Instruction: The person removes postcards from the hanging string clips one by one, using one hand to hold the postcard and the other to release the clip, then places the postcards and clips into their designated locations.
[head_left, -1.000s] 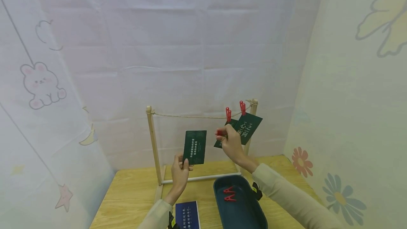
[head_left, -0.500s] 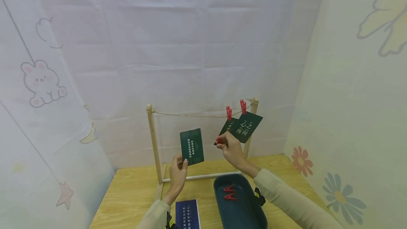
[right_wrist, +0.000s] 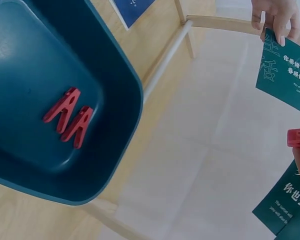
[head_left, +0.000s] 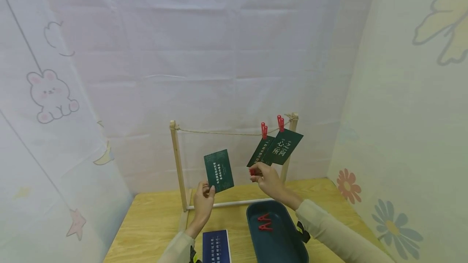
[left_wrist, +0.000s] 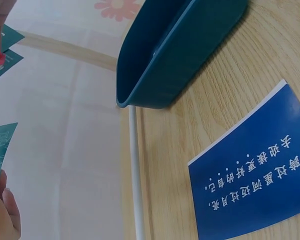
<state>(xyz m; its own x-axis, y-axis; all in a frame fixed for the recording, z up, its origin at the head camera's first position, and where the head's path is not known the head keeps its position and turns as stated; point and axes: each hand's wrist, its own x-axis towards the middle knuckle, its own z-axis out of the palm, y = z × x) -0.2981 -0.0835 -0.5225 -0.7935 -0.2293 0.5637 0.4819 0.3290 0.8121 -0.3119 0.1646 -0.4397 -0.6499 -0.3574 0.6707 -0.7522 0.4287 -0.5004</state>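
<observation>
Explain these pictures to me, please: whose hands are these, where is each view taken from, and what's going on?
There is no machine here, just a person's two bare hands. The widest picture comes from a camera worn on the head, looking forward and down. The other two come from cameras worn on the left and right wrists.

The left hand holds a green card; the right hand pinches a red clothespin. Two hanging cards, also green, are clipped to a string on a wooden stand.

On the table lie a blue card and a dark tray with two spare pegs inside.
</observation>
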